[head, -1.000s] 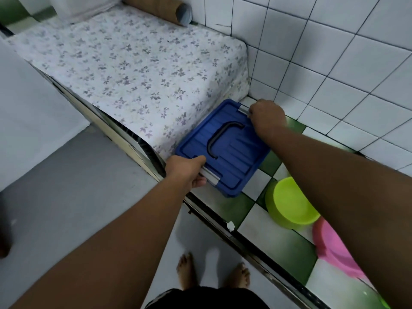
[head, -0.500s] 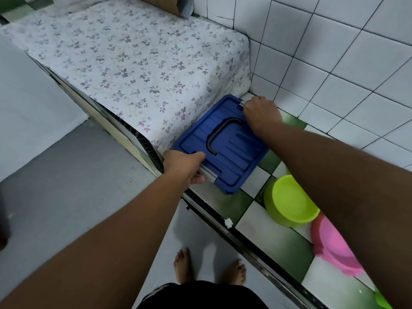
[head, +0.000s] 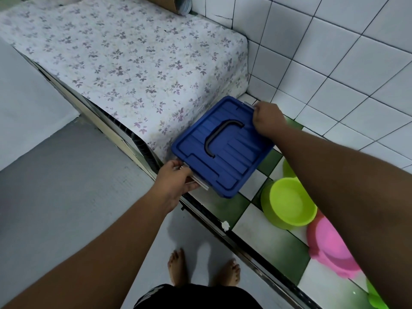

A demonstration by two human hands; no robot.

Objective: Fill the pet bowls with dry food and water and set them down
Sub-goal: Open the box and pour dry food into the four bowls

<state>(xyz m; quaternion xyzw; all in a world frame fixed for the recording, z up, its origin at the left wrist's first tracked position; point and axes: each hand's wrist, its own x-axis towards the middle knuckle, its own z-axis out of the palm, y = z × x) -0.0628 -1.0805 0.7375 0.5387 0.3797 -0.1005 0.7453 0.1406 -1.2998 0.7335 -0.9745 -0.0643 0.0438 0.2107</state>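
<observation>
A storage box with a blue lid (head: pixel 225 150) and a dark carry handle stands on the tiled floor beside a low platform. My left hand (head: pixel 176 179) grips the clear latch at the lid's near left edge. At the far right edge my right hand (head: pixel 267 119) grips the other latch. A lime green bowl (head: pixel 289 204) stands on the floor to the right of the box. A pink bowl (head: pixel 332 248) lies next to it, partly hidden by my right arm. The box's contents are hidden under the lid.
A platform covered with flowered cloth (head: pixel 124 59) fills the upper left. White wall tiles (head: pixel 334 63) rise behind the box. A metal door track (head: pixel 240 239) separates the green-and-white tiled floor from the grey floor where my bare feet (head: pixel 202 268) stand. More green plastic (head: pixel 376 297) shows at bottom right.
Both hands have stayed on the box's latches. The view has shifted slightly, and the box has barely moved.
</observation>
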